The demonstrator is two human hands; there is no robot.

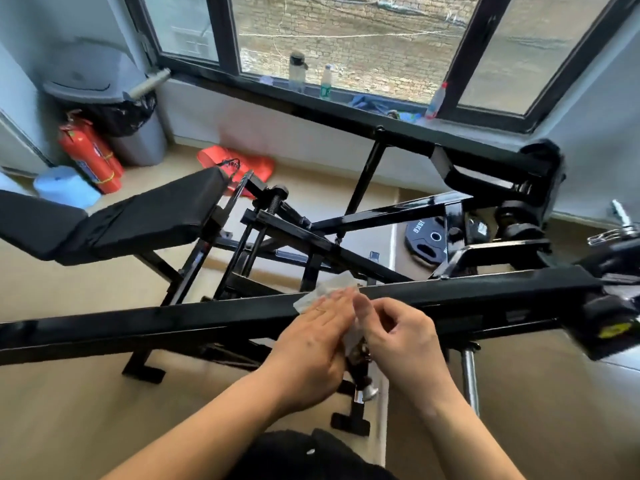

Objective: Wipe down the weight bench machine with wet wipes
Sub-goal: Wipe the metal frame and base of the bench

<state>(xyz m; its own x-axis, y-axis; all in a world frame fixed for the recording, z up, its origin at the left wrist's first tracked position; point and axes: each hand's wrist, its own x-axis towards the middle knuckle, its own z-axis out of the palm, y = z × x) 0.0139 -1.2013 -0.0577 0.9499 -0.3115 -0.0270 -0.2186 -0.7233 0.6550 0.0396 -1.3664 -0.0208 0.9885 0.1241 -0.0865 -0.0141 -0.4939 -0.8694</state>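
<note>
A black steel weight bench machine fills the view, with a long black beam point(173, 322) running across in front of me and a padded black seat point(138, 216) at the left. A white wet wipe point(329, 289) lies on top of the beam and hangs down its near side. My left hand point(318, 330) lies flat on the wipe with straight fingers, pressing it against the beam. Just to the right, my right hand point(394, 337) has curled fingers and pinches the hanging part of the wipe between thumb and fingers.
A black weight plate point(424, 242) lies on the floor behind the frame. A grey bin point(138, 140), red fire extinguishers point(91, 154), a blue paper roll point(64, 187) and an orange bag point(249, 164) stand at the back left. Bottles point(298, 72) line the window sill.
</note>
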